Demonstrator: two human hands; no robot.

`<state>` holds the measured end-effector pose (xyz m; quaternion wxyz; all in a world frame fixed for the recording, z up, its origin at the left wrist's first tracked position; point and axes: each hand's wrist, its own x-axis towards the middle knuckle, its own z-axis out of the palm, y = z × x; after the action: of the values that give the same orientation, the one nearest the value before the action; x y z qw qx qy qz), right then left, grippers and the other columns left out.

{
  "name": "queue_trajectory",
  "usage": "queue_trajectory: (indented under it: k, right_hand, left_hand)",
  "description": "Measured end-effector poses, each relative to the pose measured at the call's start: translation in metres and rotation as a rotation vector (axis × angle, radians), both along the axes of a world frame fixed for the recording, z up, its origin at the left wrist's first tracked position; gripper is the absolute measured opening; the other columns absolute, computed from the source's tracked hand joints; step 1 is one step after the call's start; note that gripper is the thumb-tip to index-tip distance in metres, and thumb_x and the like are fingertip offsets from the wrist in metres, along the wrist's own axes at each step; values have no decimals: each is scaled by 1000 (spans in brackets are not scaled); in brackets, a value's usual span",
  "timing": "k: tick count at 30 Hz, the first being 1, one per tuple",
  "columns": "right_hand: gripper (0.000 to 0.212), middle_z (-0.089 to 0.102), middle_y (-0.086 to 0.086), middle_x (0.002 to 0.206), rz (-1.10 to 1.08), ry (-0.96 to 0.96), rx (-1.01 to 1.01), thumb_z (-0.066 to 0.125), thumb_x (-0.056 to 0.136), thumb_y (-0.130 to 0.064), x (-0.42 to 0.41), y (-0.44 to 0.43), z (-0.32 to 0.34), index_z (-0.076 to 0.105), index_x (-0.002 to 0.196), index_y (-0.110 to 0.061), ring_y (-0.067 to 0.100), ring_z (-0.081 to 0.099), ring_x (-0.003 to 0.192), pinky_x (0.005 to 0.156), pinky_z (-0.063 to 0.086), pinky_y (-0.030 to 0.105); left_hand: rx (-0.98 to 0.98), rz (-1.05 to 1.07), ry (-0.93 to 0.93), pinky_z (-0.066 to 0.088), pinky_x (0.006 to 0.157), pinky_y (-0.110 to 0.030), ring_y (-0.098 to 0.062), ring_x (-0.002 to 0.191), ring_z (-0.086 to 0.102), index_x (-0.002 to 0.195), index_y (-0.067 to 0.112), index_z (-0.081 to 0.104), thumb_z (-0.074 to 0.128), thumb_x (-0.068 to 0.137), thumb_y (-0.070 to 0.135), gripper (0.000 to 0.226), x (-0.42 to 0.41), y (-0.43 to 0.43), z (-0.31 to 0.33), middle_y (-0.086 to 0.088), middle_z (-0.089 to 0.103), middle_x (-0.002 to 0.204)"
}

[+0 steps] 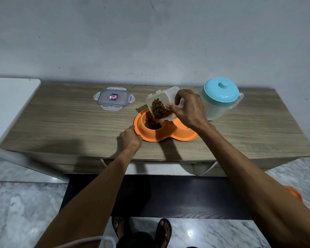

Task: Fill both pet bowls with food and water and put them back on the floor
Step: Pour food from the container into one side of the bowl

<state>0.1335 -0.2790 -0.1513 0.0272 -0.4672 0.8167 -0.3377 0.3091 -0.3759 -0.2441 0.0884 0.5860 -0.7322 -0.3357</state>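
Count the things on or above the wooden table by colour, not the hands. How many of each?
Orange: 1, the orange plastic double pet bowl.
Clear: 2, the clear plastic kibble box and the flat clear snap lid.
Clear with a turquoise top: 1, the plastic jug.
Total: 4.
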Motion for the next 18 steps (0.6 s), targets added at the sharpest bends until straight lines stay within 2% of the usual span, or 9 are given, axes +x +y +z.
queue_trajectory:
  k: [3,5,8,10,13,16,18]
  right_hand:
    - [30,62,2,82,-127,-201,-58,72,82,-39,-11,0,-1,55,82,-14,21,54,76,62,42,34]
    - [26,56,2,76,-212,-310,-64,69,84,-35,-20,-3,-3,54,85,-14,22,53,75,66,45,40]
    - [23,60,9,88,-305,-478,-70,65,86,-31,-31,-9,-9,51,92,-14,29,62,86,70,59,50]
    - [22,59,11,99,-337,-597,-60,63,89,-30,-36,-17,-13,49,99,-16,32,63,94,67,61,53]
    - [21,60,9,99,-366,-620,-36,60,92,-34,-45,-35,-18,51,101,-18,32,62,97,78,59,55]
    - [26,61,8,104,-410,-584,-19,56,94,-37,-48,-57,-21,53,109,-16,30,61,99,87,56,50]
    - [29,58,7,106,-416,-610,-11,54,97,-35,-51,-74,-25,52,117,-15,28,60,98,82,57,43]
  left_hand:
    - [-13,-27,-19,53,91,-39,-33,102,65,125,21,63,56,90,13,36,0,0,1,-9,73,109]
    - [-55,-78,-50,54,87,-41,-35,98,65,117,19,65,56,88,14,31,1,0,1,-11,72,108]
    - [-166,-203,-109,54,80,-42,-36,97,61,111,12,62,60,82,18,30,4,1,-4,-17,64,104]
    - [-193,-268,-127,52,84,-44,-35,105,54,119,10,56,62,80,27,43,7,3,-5,-16,54,110]
    - [-216,-353,-163,46,94,-43,-33,119,47,131,13,47,62,79,44,63,8,6,-6,-15,48,124]
    - [-262,-392,-220,44,96,-43,-30,126,44,136,16,43,60,78,58,74,10,4,-7,-10,45,136]
    - [-275,-421,-248,43,97,-42,-28,129,42,138,17,41,58,79,62,76,13,1,-9,-7,43,141]
